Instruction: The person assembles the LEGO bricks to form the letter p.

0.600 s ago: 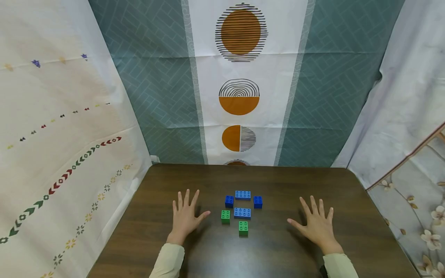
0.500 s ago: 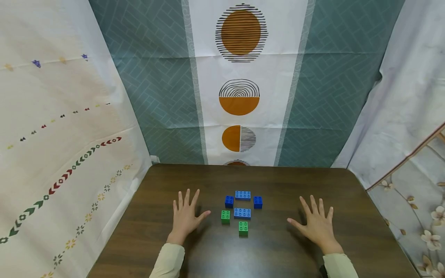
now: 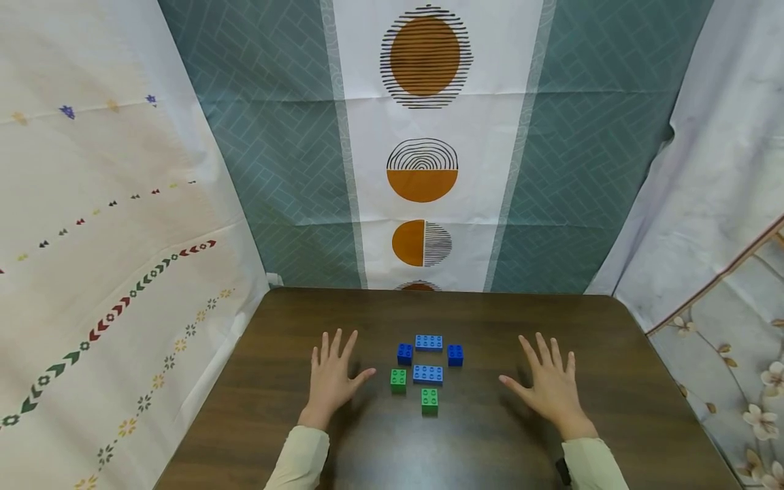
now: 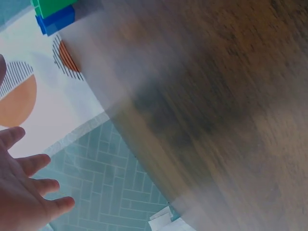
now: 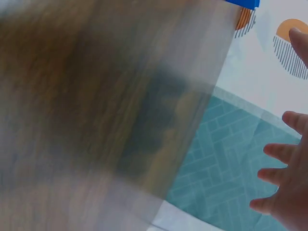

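Several toy building bricks lie grouped mid-table in the head view. A long blue brick (image 3: 429, 342) is at the back, flanked by a small dark blue brick (image 3: 405, 353) and another small dark blue brick (image 3: 455, 354). In front lie a second long blue brick (image 3: 427, 374), a green brick (image 3: 398, 380) and a nearer green brick (image 3: 429, 401). My left hand (image 3: 331, 381), fingers spread, is left of the group, apart from it. Farther off on the right, my right hand (image 3: 551, 386) also has spread fingers. Both hold nothing; shadows lie beside them.
The brown wooden table (image 3: 490, 435) has rounded far corners. Behind it hangs a teal and white cloth (image 3: 294, 170) with orange circles. A patterned white cloth (image 3: 141, 224) hangs at the left, and a floral one (image 3: 735, 361) at the right.
Both hands have shifted slightly inward, towards the bricks, the right hand a little more than the left. The bricks keep their arrangement.
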The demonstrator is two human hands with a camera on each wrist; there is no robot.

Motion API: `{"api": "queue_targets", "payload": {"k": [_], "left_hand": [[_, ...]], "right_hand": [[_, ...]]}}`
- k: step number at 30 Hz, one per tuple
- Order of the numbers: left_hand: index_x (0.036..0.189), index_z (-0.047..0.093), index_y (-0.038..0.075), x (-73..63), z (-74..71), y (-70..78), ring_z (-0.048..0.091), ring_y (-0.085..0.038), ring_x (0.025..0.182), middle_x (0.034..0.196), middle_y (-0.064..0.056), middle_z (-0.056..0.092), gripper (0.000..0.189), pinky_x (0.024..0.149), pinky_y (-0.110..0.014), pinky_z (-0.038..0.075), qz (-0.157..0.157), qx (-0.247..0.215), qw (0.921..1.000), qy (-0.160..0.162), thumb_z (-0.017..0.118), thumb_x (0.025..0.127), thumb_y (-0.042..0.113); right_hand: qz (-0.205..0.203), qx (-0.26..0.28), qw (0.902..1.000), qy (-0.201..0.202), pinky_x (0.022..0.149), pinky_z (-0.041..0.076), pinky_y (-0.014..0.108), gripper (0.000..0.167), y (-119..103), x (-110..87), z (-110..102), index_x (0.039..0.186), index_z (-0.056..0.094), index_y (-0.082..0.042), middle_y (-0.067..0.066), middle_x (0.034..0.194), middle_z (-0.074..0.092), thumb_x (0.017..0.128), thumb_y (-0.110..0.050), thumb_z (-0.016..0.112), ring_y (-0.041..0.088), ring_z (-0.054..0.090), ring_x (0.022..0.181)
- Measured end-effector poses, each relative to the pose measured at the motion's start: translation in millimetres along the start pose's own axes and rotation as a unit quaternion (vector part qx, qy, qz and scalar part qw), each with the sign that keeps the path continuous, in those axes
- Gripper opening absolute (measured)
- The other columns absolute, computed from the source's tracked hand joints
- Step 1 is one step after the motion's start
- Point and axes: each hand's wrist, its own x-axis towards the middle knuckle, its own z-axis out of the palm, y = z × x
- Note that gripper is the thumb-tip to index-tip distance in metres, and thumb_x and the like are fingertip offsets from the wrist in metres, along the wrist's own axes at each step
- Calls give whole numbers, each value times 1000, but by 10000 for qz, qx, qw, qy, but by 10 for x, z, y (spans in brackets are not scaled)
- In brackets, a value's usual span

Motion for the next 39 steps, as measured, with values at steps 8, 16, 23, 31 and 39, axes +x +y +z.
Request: {"api": "queue_targets", "payload": {"k": [8,16,23,31,39], "left_hand": [[150,34,17,10,13,93,16,-43,143,153,-20,30,88,112,-63,15,209,-35,9998,63,68,80,59],[149,36,15,28,45,198,21,-40,142,151,-18,34,86,113,-59,20,467,-14,9988,154,69,81,56],[148,38,11,12,116,301,27,-39,140,148,-16,40,85,112,-57,24,688,-171,9972,233,75,80,48],[144,42,8,-5,233,398,40,-35,134,142,-13,49,82,111,-53,31,1034,-335,9938,218,79,78,40],[143,44,7,-56,347,464,46,-35,129,137,-15,53,79,106,-53,38,999,-806,9917,-15,82,77,29]], "right_hand": [[-199,263,9994,94,106,10,73,88,-160,73,6,148,34,-10,27,151,27,81,-54,70,51,19,137],[-382,488,9980,94,106,15,71,85,-334,156,65,147,35,-8,24,150,30,83,-49,71,48,22,137],[-551,770,9955,63,106,19,69,83,-491,187,141,148,34,-8,22,150,33,84,-46,71,45,26,137],[-644,1117,9916,-50,105,25,67,80,-678,228,224,147,35,-8,17,148,39,85,-42,72,43,32,136],[-576,1593,9845,-450,102,31,68,78,-847,188,330,148,36,-10,16,146,42,85,-37,74,40,37,134]]}}
